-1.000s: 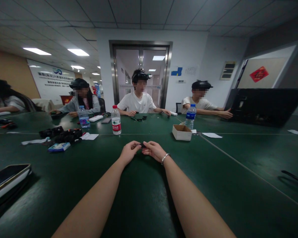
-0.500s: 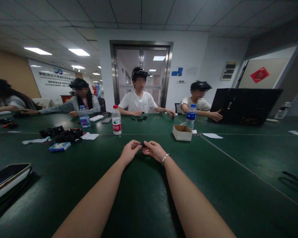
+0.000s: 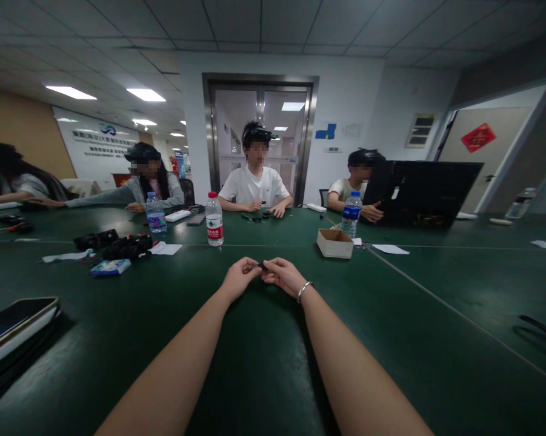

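- Grip: left hand (image 3: 242,278) and right hand (image 3: 284,278) meet fingertip to fingertip, thumbs and fingers pinched nearly closed on 1 small dark piece (image 3: 262,266). Its exact shape is mostly hidden by the fingers.
- Piece location: between the 2 hands, above the middle of the green table (image 3: 263,351); cannot tell whether it touches the tabletop.
- Right wrist: 1 silver bracelet (image 3: 304,292). Both forearms reach in from the near edge.
- Right of the hands, farther off: open cardboard box (image 3: 335,247), with a blue-capped water bottle (image 3: 351,215) just behind it and a white paper sheet (image 3: 391,249) to its right.
- Left of the hands, farther off: red-capped water bottle (image 3: 214,223), upright; beyond it to the left, a purple-labelled bottle (image 3: 156,215), also upright.
- Farther left: black strapped gear (image 3: 127,246) in a heap, blue-and-white packet (image 3: 110,267) on its near side.
- Near left: smartphone (image 3: 20,321) lying on a white object, screen dark.
- Far side: person in a white T-shirt (image 3: 255,189), seated, hands over small dark parts; to the left, person in a grey sleeve (image 3: 148,184), arm extended left; to the right, another person's hand (image 3: 371,212) against a large black case (image 3: 422,194).
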Motion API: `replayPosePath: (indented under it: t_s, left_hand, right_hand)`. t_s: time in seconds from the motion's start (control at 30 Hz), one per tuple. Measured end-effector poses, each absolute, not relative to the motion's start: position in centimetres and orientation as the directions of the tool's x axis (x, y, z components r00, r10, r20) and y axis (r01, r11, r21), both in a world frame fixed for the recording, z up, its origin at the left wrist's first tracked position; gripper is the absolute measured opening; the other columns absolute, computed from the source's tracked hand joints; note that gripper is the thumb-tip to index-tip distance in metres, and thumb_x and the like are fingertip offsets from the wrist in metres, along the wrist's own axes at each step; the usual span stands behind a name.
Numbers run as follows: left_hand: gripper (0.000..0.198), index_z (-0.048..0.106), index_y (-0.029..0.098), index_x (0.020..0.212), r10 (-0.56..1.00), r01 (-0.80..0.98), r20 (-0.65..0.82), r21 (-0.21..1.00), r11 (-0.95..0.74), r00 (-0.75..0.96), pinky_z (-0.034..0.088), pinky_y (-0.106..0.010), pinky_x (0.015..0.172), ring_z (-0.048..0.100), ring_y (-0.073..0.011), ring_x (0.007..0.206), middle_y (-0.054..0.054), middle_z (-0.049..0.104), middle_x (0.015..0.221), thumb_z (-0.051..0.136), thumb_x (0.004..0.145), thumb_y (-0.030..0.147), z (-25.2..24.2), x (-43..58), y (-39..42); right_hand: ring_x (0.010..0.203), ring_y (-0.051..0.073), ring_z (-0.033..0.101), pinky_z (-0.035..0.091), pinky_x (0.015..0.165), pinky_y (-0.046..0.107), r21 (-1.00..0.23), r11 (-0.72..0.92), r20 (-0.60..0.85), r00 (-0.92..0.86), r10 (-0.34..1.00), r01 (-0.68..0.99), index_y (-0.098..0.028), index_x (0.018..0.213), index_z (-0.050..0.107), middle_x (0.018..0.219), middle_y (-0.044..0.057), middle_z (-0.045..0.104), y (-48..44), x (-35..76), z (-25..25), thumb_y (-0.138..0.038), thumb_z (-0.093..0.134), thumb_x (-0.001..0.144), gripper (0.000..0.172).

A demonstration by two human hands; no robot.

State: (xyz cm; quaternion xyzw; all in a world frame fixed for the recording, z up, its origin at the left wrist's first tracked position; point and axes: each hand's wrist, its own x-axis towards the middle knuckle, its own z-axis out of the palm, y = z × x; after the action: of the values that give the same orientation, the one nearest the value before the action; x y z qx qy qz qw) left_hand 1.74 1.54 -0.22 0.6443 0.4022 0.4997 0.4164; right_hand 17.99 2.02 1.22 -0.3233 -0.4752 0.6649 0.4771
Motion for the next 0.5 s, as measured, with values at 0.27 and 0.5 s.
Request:
replayPosePath:
  t_s: [0.27,0.5]
  left_hand:
    - [0.03,0.056,0.015,0.087,0.931,0.078,0.333,0.934,-0.348,0.151,0.046,-0.028,0.071,0.059,-0.0171,0.079,-0.005,0.063,0.083,0.067,0.067,0.034,-0.08,1.72,1.64]
    - [0.028,0.057,0.016,0.085,0.924,0.113,0.346,0.924,-0.365,0.162,0.046,-0.027,0.068,0.059,-0.016,0.074,-0.004,0.062,0.079,0.067,0.067,0.035,-0.18,1.7,1.5]
  right_hand:
    - [0.054,0.015,0.063,0.054,0.048,0.021,-0.942,-0.1,0.014,-0.333,0.943,-0.321,-0.013,0.079,0.052,0.059,0.005,0.062,2.08,17.8,1.26,-0.028,0.071,0.074,0.025]
    - [0.054,0.015,0.063,0.054,0.049,0.019,-0.935,-0.11,0.011,-0.336,0.942,-0.336,-0.013,0.074,0.051,0.058,0.005,0.062,2.06,17.95,1.25,-0.022,0.072,0.074,0.022]
